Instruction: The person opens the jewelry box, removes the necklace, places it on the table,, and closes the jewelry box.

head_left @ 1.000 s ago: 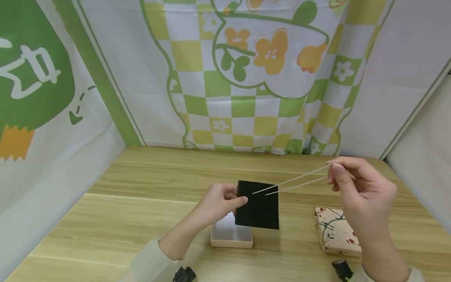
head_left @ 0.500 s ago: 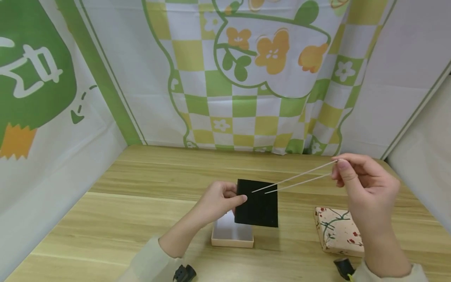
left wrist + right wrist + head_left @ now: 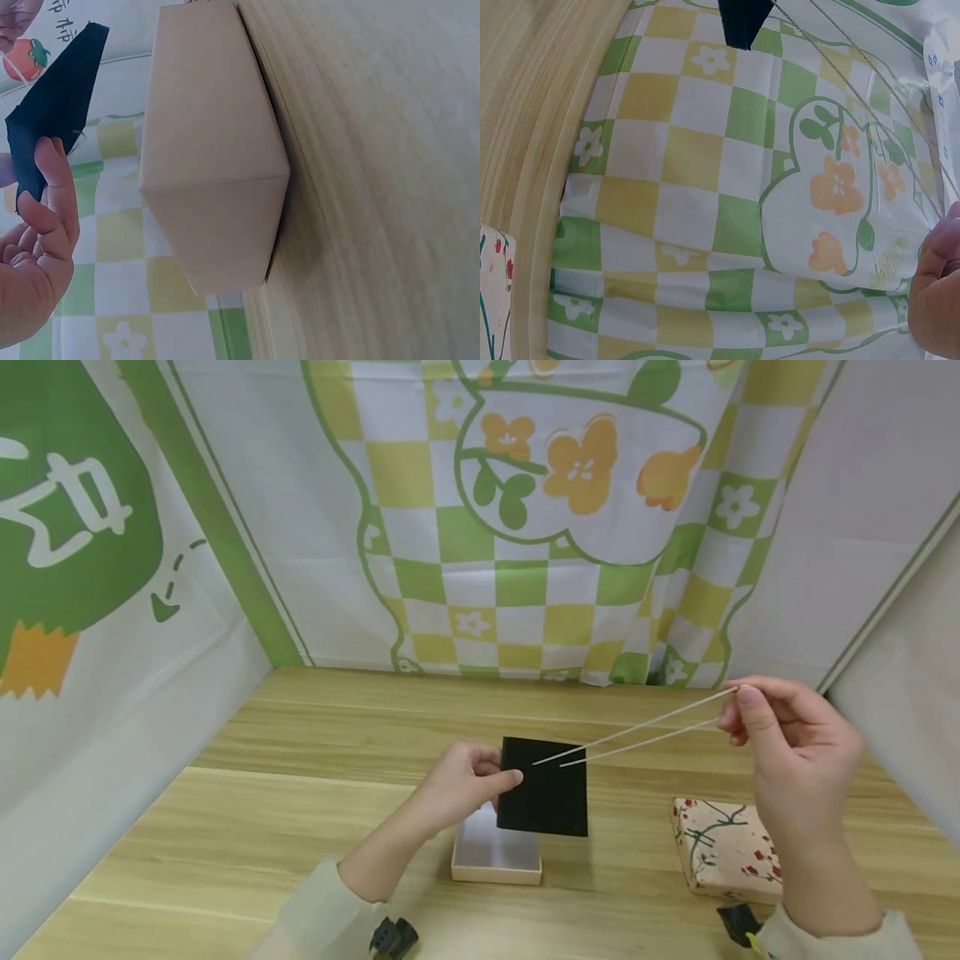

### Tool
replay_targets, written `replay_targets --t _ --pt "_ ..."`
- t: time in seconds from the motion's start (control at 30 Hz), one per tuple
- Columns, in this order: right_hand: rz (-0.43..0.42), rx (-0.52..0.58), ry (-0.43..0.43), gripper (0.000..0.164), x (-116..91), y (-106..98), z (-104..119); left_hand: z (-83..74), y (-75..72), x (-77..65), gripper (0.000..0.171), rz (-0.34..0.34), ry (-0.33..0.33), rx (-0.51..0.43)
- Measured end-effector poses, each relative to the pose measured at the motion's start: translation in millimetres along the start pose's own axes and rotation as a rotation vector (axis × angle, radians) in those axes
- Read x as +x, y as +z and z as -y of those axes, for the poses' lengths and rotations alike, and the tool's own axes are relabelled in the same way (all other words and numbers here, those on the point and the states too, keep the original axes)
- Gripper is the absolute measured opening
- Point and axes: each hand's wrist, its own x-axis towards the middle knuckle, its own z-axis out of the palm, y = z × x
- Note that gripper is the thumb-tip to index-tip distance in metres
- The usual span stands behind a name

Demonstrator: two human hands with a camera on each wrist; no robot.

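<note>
In the head view my left hand (image 3: 461,785) pinches the left edge of a square black pad (image 3: 547,797), thumb on its front face and fingers behind. Two thin strands of a pale necklace chain (image 3: 637,725) run from two spots in the pad's upper part up to my right hand (image 3: 806,743), which pinches them between thumb and index finger. The strands are taut. Seen by the left wrist camera, the pad (image 3: 60,97) is tilted and held above the table, with the left fingertips against it. The right wrist view shows the chain (image 3: 855,105) stretched diagonally.
An open shallow box base (image 3: 495,860) with a grey inside stands on the table under the pad. To the right lies a cream box lid (image 3: 723,852) with red flowers and green branches, partly behind the right wrist. A checkered curtain (image 3: 517,585) hangs behind the table.
My right hand has moved to the right and up, and longer lengths of chain show between it and the pad. The pad has shifted slightly left and up.
</note>
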Motion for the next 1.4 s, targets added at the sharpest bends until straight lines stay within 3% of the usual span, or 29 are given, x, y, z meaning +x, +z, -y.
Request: replay_targets --t 0.53,0.97,1.4 --pt "-0.114 0.28 0.13 0.009 3.9 -3.3 -3.1 0.6 -1.9 -0.1 0.02 0.0 -0.002 0.0" --pt "-0.26 0.355 0.199 0.009 6.1 -5.0 -1.9 -0.2 -1.8 -0.3 0.025 0.024 0.019 -0.022" --pt "-0.407 0.548 0.353 0.012 7.6 -11.6 -1.7 -0.4 -2.7 0.6 0.031 0.06 0.011 -0.1"
